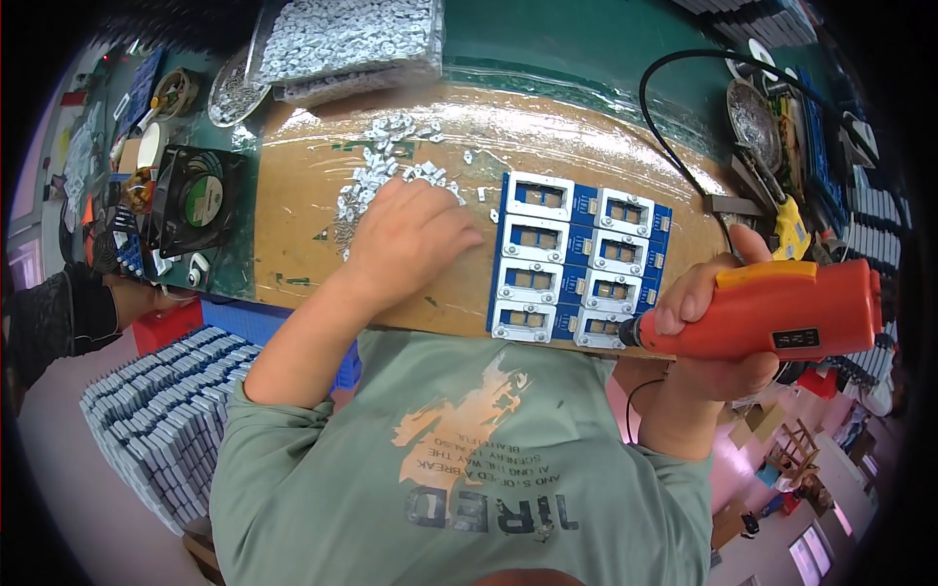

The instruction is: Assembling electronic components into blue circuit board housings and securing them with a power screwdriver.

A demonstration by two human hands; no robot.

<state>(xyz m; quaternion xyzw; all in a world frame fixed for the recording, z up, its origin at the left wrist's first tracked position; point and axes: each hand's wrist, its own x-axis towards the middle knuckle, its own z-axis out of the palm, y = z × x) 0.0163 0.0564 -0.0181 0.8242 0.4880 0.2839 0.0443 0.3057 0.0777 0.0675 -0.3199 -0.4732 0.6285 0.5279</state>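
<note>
gripping a red power screwdriver (806,311), the right hand (696,295) has its fingers wrapped around the body, with the dark tip at the corner of a white frame (582,328) on the blue boards (576,227), which lie between the two hands on the table (293,210). reaching down with bent fingers, the left hand (410,234) meets the near edge of a heap of small white parts (371,176), though whether it pinches one cannot be told; beyond it stands a clear box (347,44) of similar parts, and to its left a black fan (171,220).
</note>
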